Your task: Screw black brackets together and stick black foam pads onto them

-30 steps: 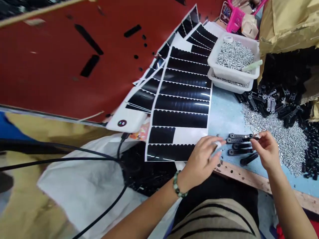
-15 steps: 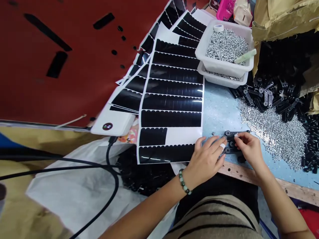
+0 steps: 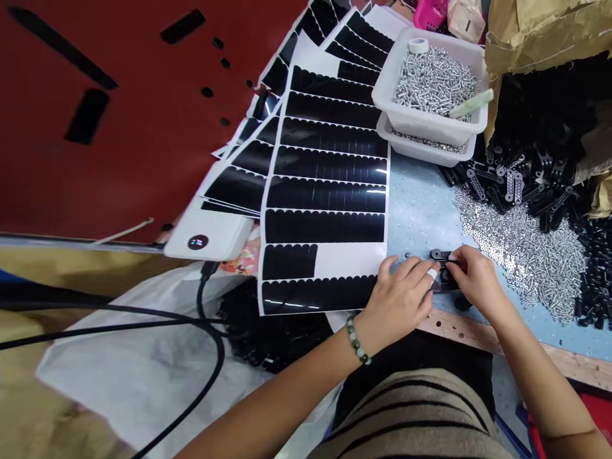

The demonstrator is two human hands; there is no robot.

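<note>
My left hand (image 3: 399, 299) is palm down near the table's front edge, its forefinger wrapped in white tape. Thumb and forefinger close round the left end of a black plastic part (image 3: 445, 287), the other fingers spread. Just to the right, my right hand (image 3: 478, 280) is closed in a pinch over the same group of parts; whatever small thing sits between its fingertips is hidden. A second black strip with round holes (image 3: 437, 254) lies under the right fingertips, partly covered. A small dark piece (image 3: 462, 303) lies below the right hand.
Sheets of black scalloped stickers (image 3: 325, 226) lie to the left. Stacked white tubs (image 3: 406, 118) of screws stand behind. Piles of loose screws and nuts (image 3: 530, 255) and black plastic pieces (image 3: 511, 185) spread at the right, by a cardboard box (image 3: 549, 38). A white power bank (image 3: 210, 233) has a cable.
The view has shifted slightly, so the sheets and red surface sit further left. My right hand still pinches over the black parts, and my left hand keeps its place beside them.
</note>
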